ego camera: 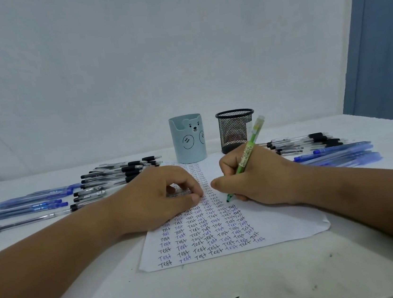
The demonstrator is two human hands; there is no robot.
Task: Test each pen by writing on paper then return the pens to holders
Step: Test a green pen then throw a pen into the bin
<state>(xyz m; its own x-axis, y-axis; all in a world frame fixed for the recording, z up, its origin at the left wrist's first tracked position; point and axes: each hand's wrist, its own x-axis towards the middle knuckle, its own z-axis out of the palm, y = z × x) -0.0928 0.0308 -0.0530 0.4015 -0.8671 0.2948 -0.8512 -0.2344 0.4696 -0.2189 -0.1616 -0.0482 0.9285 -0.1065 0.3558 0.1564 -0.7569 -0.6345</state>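
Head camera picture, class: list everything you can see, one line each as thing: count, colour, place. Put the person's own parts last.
Green pen: one, green, tip on the paper.
Paper: one sheet, white, rows of "Test" in black and blue, table centre.
Bear pen holder: one, pale blue, behind the paper.
Mesh pen holder: one, black, right of the bear holder.
Left pen pile: many, black-grip clear and blue, lying left of the paper.
Right pen pile: many, same kinds, lying right.
Table: one, white.
Wall: white, behind.
Left hand: resting on the paper.
Right hand: grips the green pen.
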